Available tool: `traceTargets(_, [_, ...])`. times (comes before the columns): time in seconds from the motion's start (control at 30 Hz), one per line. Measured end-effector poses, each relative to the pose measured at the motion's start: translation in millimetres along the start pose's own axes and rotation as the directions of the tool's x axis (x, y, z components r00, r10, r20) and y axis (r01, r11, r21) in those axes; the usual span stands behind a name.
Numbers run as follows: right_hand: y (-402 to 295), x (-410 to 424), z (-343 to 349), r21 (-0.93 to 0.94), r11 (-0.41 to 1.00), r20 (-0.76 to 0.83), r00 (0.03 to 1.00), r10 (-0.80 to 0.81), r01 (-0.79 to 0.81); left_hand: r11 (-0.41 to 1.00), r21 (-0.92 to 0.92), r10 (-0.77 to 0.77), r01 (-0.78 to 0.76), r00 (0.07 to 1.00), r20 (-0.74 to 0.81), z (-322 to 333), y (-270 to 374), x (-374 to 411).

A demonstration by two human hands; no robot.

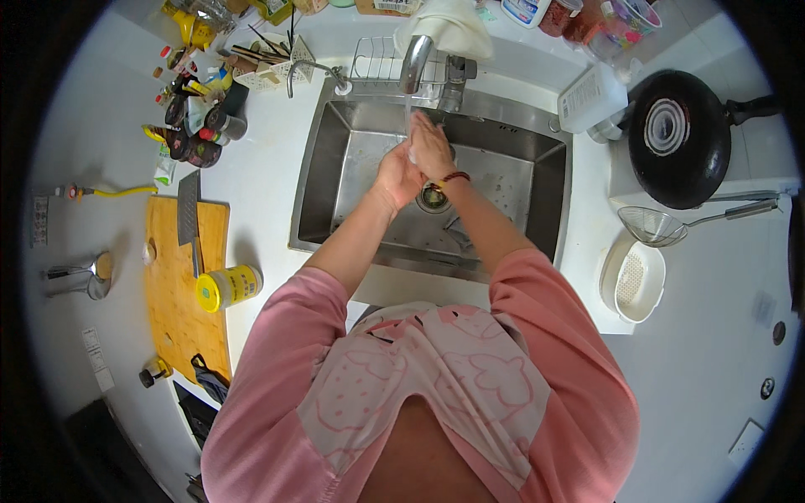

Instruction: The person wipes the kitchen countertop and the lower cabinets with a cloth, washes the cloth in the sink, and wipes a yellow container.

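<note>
My left hand [400,173] and my right hand [431,148] touch each other under a stream of water from the chrome faucet [415,65]. Both are over the stainless steel sink [377,229], above and beside its drain strainer [433,197]. A little white, perhaps foam, shows between the palms; whether anything is held there I cannot tell. The right hand lies partly over the left, its fingers extended toward the faucet. A dark red beaded bracelet [455,176] circles my right wrist. A greyish piece of something [458,231] lies on the sink floor near my right forearm.
Left of the sink, a cleaver [187,210] lies on a wooden cutting board [216,251], beside a yellow-lidded jar [229,287]. Spice jars [225,123] stand behind. At right are a black frying pan [679,138], a wire strainer [654,226] and a white plastic basket [632,280].
</note>
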State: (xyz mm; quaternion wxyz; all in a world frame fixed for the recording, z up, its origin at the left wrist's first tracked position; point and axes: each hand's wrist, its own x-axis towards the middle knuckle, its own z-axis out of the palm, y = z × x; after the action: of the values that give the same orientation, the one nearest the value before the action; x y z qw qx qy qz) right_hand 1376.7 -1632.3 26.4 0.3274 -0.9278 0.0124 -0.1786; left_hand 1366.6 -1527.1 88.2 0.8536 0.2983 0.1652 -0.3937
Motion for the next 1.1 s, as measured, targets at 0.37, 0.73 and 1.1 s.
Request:
traceTargets(0.37, [35,-1,29,0.237,0.972,-0.046,0.999,0.024,-0.012,0.999,0.026,-0.046,0.046,0.999,0.011,4,-6,12])
traceTargets(0.73, [-16,-4,-46,0.074,0.997,-0.031,0.999,0.023,-0.021,0.999,-0.047,0.024,-0.024,1.0,-0.01,14,4,6])
traceTargets(1.1, [31,7,-98,0.291,0.938,0.075,0.982,0.173,-0.187,0.936,0.319,0.156,-0.149,0.988,0.004,17,55,22])
